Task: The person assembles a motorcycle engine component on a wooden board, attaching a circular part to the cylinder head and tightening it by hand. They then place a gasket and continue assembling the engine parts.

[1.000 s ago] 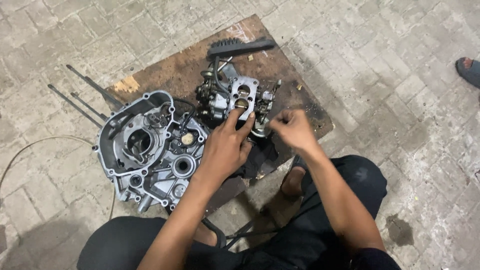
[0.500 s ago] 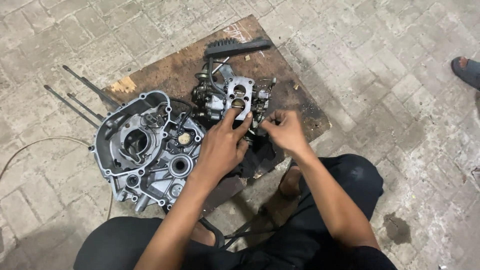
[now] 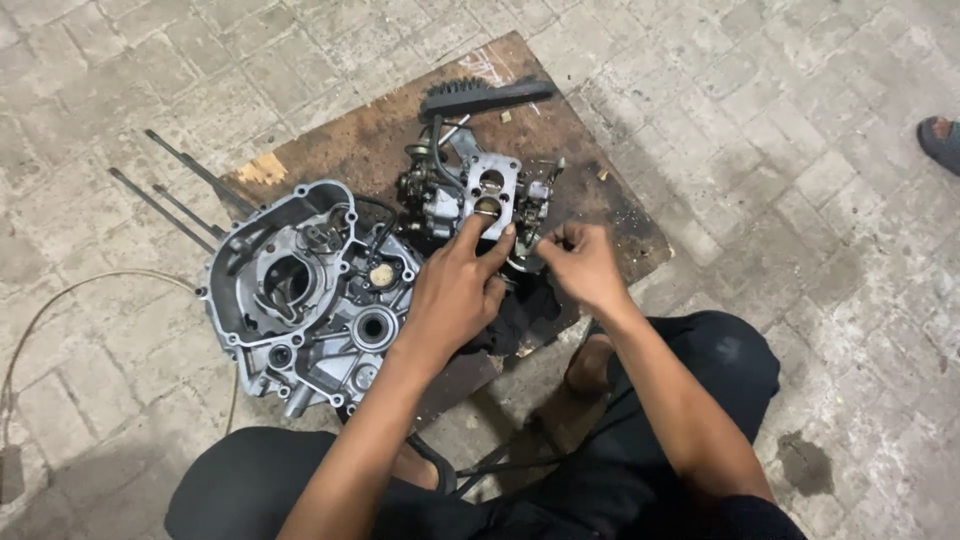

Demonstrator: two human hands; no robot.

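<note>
A grey metal engine part with two round bores (image 3: 478, 195) stands on a dark wooden board (image 3: 370, 150). My left hand (image 3: 455, 290) rests on its near side, with the fingertips touching its face just below the lower bore. My right hand (image 3: 578, 262) is beside it on the right, fingers pinched at a small metal piece (image 3: 528, 262) at the part's lower right corner. A large grey engine crankcase half (image 3: 300, 290) lies to the left, partly on the board. A dark rag (image 3: 525, 310) lies under my hands.
A black pedal-like lever (image 3: 485, 97) lies at the board's far edge. Long thin metal rods (image 3: 170, 205) stick out left of the crankcase. A thin cable (image 3: 60, 300) curves over the paved floor at left. Another person's sandalled foot (image 3: 940, 140) shows at the right edge.
My right hand has shifted slightly left toward the part's lower right corner. My left hand stays on the part's face. The view has drifted a little.
</note>
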